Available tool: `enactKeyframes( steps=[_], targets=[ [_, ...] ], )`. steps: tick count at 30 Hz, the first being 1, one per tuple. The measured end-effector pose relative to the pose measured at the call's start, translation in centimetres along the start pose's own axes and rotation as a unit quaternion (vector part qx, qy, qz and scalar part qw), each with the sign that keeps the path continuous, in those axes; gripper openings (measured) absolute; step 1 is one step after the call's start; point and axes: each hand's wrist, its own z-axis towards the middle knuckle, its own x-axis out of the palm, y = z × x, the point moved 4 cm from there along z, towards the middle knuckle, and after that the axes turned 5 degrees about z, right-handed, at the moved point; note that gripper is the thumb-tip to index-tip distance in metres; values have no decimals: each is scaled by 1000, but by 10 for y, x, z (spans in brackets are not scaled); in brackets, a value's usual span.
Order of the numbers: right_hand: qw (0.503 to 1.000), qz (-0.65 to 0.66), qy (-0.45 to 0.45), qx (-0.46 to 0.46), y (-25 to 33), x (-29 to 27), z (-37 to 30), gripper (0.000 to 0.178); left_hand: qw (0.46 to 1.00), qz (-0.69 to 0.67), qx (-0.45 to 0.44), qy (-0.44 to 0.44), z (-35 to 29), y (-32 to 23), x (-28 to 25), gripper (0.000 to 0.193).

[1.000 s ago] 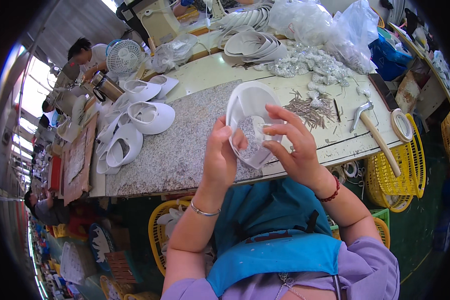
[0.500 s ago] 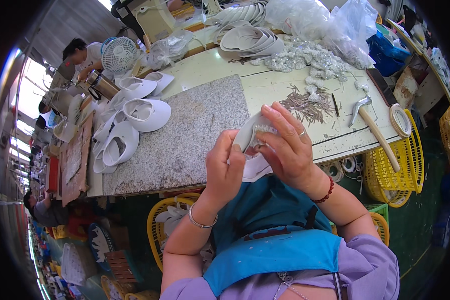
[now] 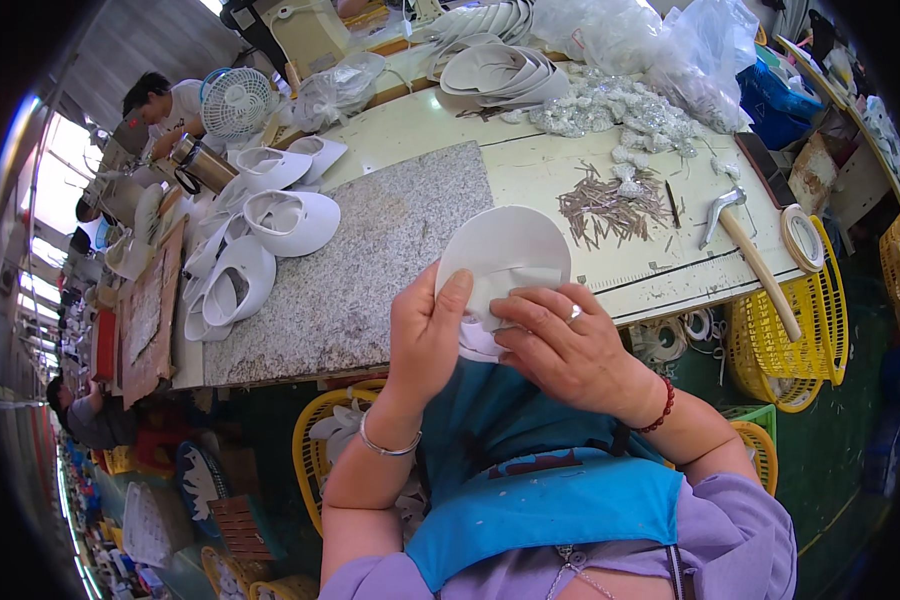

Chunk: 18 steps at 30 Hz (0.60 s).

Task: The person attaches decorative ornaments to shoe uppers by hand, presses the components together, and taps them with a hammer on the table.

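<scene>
A white sun visor (image 3: pixel 505 240) is held up between both hands over the table's front edge, its broad brim tilted toward me. My left hand (image 3: pixel 422 330) grips its left side, thumb on the near face. My right hand (image 3: pixel 570 345) has its fingers pinched on the lower right part, by the band; the fingertips partly cover whatever lies under them. Left of the hands, several finished-looking white visors (image 3: pixel 295 222) lie in a loose cluster on the grey speckled slab (image 3: pixel 370 240).
On the white tabletop (image 3: pixel 640 280) lie a pile of thin brown strips (image 3: pixel 610 208), a dark pen-like stick (image 3: pixel 672 205), a hammer (image 3: pixel 755 255), a tape roll (image 3: pixel 801 240) and silvery-white trimmings (image 3: pixel 620 110). Stacked visors (image 3: pixel 500 75) stand behind. Yellow baskets (image 3: pixel 785 330) sit beside the table.
The visor has turned so its broad brim face shows toward me. My right hand has moved down from its top edge to the lower right; my left hand has shifted slightly left.
</scene>
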Motion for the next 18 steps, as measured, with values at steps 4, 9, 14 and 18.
enactKeyframes(
  steps=[4, 9, 14, 18],
  targets=[
    [994, 91, 43, 42, -3, 1, -1, 23, 998, 30, 9, 57, 2, -4, -8, 20],
    [943, 284, -9, 175, -18, -8, 0, 24, 996, 80, 12, 46, 0, -10, 1, 23],
    [912, 325, -73, 240, -28, -11, 7, 25, 968, 151, 179, -86, -11, -13, 14, 34],
    [950, 236, -107, 173, -28, -11, 11, 27, 922, 220, 291, -130, -24, -26, 24, 41]
  ],
)
